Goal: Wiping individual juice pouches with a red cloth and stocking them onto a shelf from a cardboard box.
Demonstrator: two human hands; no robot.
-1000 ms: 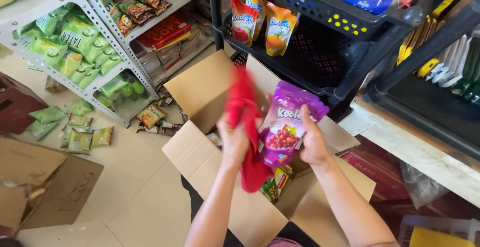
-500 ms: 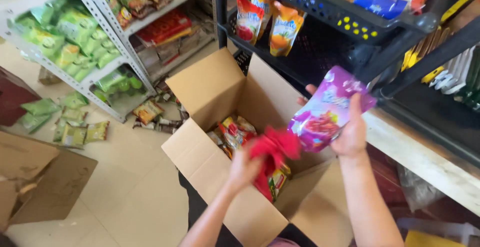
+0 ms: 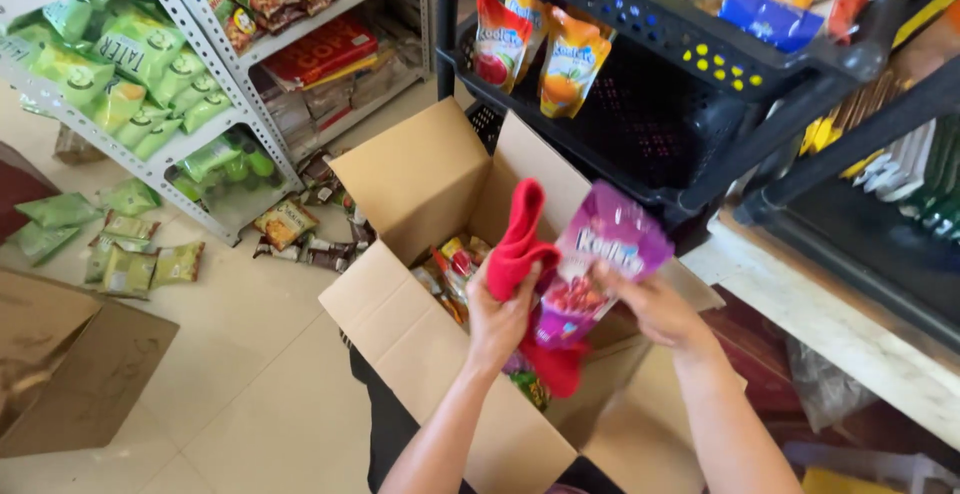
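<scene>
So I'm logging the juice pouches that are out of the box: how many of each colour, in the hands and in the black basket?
Purple pouch, held in both hands: 1
Red pouch in the black basket: 1
Orange pouch in the basket: 1
Total: 3

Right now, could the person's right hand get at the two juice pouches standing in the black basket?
Probably yes: nothing lies between the right hand and the juice pouches, but it grips a purple pouch.

My view: both forearms bare to the frame edge, no sleeves. Left hand [image 3: 497, 322] and right hand [image 3: 655, 306] ungloved, no rings, watch or bands showing.
</scene>
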